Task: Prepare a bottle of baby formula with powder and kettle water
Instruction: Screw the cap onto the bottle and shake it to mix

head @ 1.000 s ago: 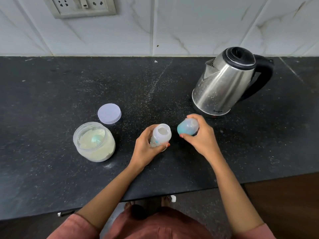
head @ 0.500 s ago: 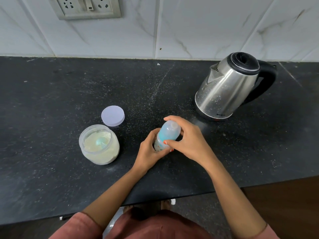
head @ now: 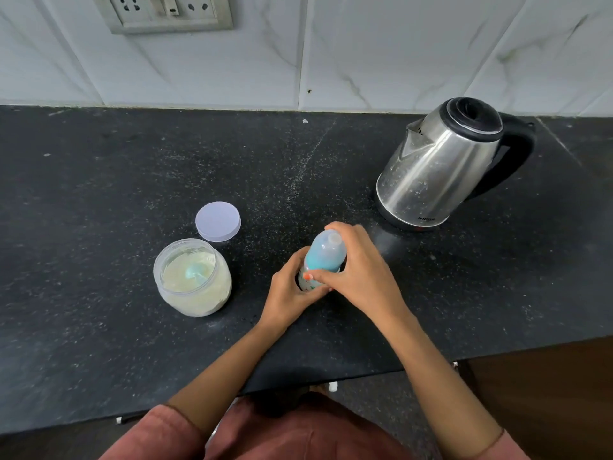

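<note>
A small baby bottle (head: 308, 283) stands upright on the black counter (head: 99, 180), and my left hand (head: 288, 293) grips its body. On the bottle's mouth sits its blue cap with a clear cover (head: 323, 251); my right hand (head: 358, 273) curls round it from the right. At the left stands an open clear jar of pale formula powder (head: 192, 277) with a teal scoop lying in it. The steel kettle (head: 441, 167) with black lid and handle stands at the back right, lid down.
The jar's round pale lid (head: 218, 221) lies flat just behind the jar. A socket plate (head: 166, 11) is on the tiled wall. The counter's front edge runs below my forearms.
My right hand has brought the blue cap from beside the bottle onto its open mouth and now holds it there. My left hand has kept its grip on the bottle.
</note>
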Demonstrator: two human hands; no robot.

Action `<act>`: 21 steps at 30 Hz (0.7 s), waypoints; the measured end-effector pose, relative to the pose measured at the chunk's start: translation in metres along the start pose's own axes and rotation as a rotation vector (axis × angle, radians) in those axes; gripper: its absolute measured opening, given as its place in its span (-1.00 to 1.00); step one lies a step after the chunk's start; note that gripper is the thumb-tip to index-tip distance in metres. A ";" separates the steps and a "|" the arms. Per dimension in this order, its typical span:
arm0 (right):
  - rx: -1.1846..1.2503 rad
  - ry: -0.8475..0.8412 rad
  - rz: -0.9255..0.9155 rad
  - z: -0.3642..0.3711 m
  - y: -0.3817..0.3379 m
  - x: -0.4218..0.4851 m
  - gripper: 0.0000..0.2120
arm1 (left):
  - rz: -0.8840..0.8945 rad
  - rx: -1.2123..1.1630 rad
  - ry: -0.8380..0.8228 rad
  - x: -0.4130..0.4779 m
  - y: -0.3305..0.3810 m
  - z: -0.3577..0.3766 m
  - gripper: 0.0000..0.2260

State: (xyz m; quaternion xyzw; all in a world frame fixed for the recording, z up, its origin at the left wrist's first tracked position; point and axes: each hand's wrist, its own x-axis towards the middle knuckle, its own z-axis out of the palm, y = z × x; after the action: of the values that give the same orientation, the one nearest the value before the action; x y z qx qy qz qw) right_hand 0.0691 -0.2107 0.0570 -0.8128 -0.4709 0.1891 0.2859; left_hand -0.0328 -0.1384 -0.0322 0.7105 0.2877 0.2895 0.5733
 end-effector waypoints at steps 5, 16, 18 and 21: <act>0.283 -0.174 -0.008 -0.001 0.015 0.000 -0.22 | 0.006 0.013 -0.013 0.000 -0.003 0.000 -0.43; 0.236 0.137 0.000 0.025 0.013 0.004 -0.43 | 0.000 0.030 0.001 0.000 0.000 0.000 -0.41; 0.283 0.104 -0.020 0.023 0.014 0.003 -0.36 | -0.003 0.032 -0.001 0.001 0.000 0.000 -0.42; 0.312 0.020 -0.012 0.013 0.016 0.000 -0.28 | 0.004 0.030 -0.012 0.000 -0.001 0.000 -0.43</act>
State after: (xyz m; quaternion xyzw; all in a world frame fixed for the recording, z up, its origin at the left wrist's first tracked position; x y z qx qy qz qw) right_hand 0.0720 -0.2137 0.0364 -0.7576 -0.4377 0.2502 0.4147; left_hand -0.0325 -0.1382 -0.0334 0.7213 0.2871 0.2823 0.5636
